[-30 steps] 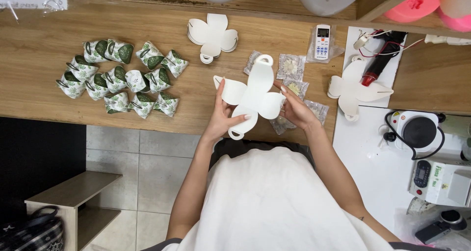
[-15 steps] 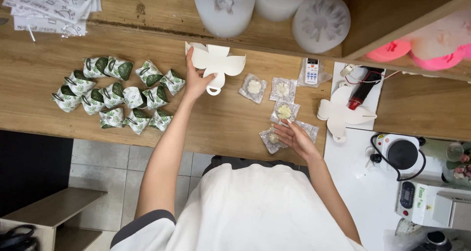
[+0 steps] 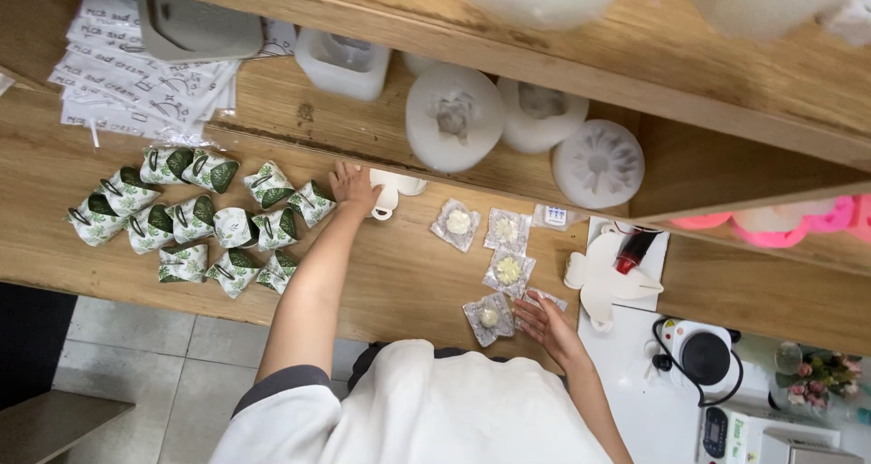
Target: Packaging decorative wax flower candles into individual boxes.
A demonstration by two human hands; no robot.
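My left hand (image 3: 352, 186) is stretched out to the far side of the wooden table (image 3: 408, 273) and rests on a white flat-cut paper box blank (image 3: 396, 189) that lies partly under the shelf. My right hand (image 3: 550, 323) lies near the table's front edge, fingers spread on a clear wrapped flower-shaped piece (image 3: 490, 317). Three more clear-wrapped pieces (image 3: 508, 270) lie just beyond it. A group of several folded white-and-green leaf-print boxes (image 3: 195, 224) sits left of my left arm.
A wooden shelf (image 3: 581, 74) overhangs the table's far side with white moulds (image 3: 454, 115) beneath it. Printed bags (image 3: 145, 83) lie at the far left. Another box blank (image 3: 606, 283), a red-tipped tool (image 3: 631, 251) and small appliances (image 3: 708, 355) are on the right.
My left hand has pushed the white box blank farther away, up against the shelf. My right hand has stayed on the wrapped pieces near the front edge. The view has tilted toward the shelf.
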